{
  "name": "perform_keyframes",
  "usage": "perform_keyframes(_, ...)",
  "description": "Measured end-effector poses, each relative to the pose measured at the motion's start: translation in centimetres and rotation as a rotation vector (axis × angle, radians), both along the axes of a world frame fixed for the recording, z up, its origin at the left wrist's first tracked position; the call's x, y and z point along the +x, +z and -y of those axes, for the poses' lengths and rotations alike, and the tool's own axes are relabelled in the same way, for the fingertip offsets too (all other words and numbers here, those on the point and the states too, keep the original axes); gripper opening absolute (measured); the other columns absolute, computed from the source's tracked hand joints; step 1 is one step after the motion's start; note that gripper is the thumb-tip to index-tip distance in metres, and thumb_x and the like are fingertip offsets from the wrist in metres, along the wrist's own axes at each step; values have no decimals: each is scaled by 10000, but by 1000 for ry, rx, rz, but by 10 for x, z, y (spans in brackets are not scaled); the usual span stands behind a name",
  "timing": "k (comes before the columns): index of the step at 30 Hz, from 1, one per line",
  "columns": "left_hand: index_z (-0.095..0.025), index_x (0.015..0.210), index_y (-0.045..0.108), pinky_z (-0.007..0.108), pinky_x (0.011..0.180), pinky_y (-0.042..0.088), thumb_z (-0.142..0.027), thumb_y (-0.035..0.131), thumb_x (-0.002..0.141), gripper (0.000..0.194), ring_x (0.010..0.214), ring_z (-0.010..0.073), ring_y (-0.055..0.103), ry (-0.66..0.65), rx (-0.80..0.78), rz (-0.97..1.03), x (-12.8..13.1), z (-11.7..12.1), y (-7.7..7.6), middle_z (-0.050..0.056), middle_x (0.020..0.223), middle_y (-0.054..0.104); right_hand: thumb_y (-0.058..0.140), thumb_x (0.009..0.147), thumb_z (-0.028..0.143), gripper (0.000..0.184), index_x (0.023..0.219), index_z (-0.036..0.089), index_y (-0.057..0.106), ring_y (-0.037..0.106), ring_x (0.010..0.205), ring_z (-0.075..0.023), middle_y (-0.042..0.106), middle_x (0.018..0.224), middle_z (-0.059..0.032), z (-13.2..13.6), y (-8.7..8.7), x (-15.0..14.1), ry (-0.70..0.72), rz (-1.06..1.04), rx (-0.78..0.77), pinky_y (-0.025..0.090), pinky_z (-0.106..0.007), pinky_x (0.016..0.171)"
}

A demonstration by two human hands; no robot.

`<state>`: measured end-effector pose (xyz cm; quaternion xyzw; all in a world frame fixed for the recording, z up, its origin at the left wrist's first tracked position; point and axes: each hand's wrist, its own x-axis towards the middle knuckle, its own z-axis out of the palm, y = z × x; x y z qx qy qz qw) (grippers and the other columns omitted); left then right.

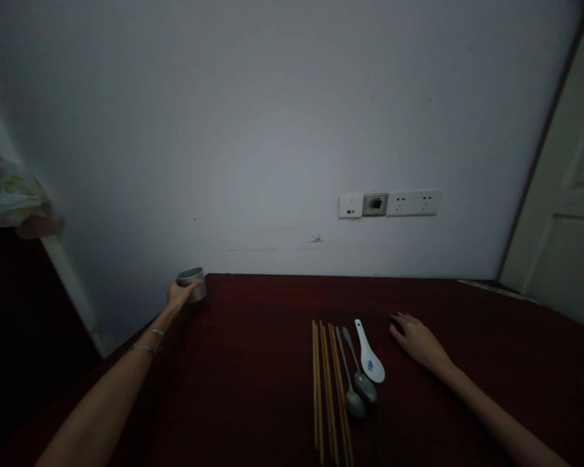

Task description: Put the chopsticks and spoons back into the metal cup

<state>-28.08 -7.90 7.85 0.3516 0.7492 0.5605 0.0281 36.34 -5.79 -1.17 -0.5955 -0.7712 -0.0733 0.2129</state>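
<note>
At the far left corner of the table, my left hand (179, 293) grips a grey metal cup (197, 291) by its side, thumb near the rim. The cup is upright. My right hand (421, 344) rests on the tabletop with its fingers loosely stretched, holding nothing. Just left of it lies a white soup spoon (368, 359) with a blue mark in its bowl. Two metal spoons (349, 392) lie beside that, their bowls toward me. Several wooden chopsticks (327, 389) are lined up lengthwise to the left of the spoons.
The dark red table (253, 337) meets a pale wall (272, 130) at its back edge. Sockets and a switch (389, 204) are set in the wall. A plastic bag (17, 194) hangs at the left, and a white door (564, 194) stands at the right.
</note>
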Motion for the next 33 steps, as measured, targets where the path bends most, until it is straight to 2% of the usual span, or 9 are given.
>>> perform_keyframes(4,-94,1002,516,282,751,450,-352,735,531,579,928,213,564,-121,93,-10,43,-23,15,107,1012,588,368,818,329,448,1093,48,582,460,1132,-280,533,1181,-190,3,4,-2,0,-13,-9,346,-384,959)
perform_keyframes(8,-100,1023,520,311,783,450,-366,730,528,599,910,210,571,-312,126,-2,106,-45,24,119,1023,592,370,817,322,439,1087,52,587,460,1130,-285,539,1172,-193,4,7,-2,7,-27,-8,347,-395,954)
perform_keyframes(10,-103,1015,533,327,798,447,-343,727,535,571,907,212,571,-474,137,17,144,-53,24,126,1019,596,371,818,321,435,1084,55,589,460,1130,-284,541,1169,-194,5,8,-3,8,-34,-6,346,-391,954)
perform_keyframes(14,-103,994,548,341,823,436,-317,740,514,560,910,213,572,-720,129,40,221,-60,19,125,1005,607,375,819,320,430,1085,58,589,459,1131,-281,538,1173,-194,7,10,-4,-1,-49,-7,355,-383,944)
perform_keyframes(17,-106,998,545,341,830,433,-308,745,516,559,918,211,572,-859,124,54,271,-61,13,128,1012,609,379,818,320,427,1082,58,589,452,1139,-278,534,1178,-193,7,11,-5,-9,-57,-16,351,-381,947)
perform_keyframes(20,-108,996,539,339,830,433,-311,745,527,551,917,207,573,-949,129,72,309,-60,7,127,1015,611,391,814,318,419,1087,68,587,446,1146,-268,531,1187,-183,7,11,-5,-16,-69,-32,340,-375,956)
perform_keyframes(25,-110,989,540,337,833,431,-289,752,529,537,919,206,573,-1072,127,121,346,-58,1,130,1031,606,383,817,316,420,1090,69,586,453,1140,-258,535,1187,-171,9,14,-5,-22,-62,-32,328,-362,966)
perform_keyframes(33,-127,1006,539,327,865,416,-243,748,544,520,973,207,559,-1173,111,218,368,-51,-6,126,1078,592,387,819,315,405,1081,83,591,470,1121,-256,541,1178,-171,14,19,-6,-22,-73,-17,334,-365,956)
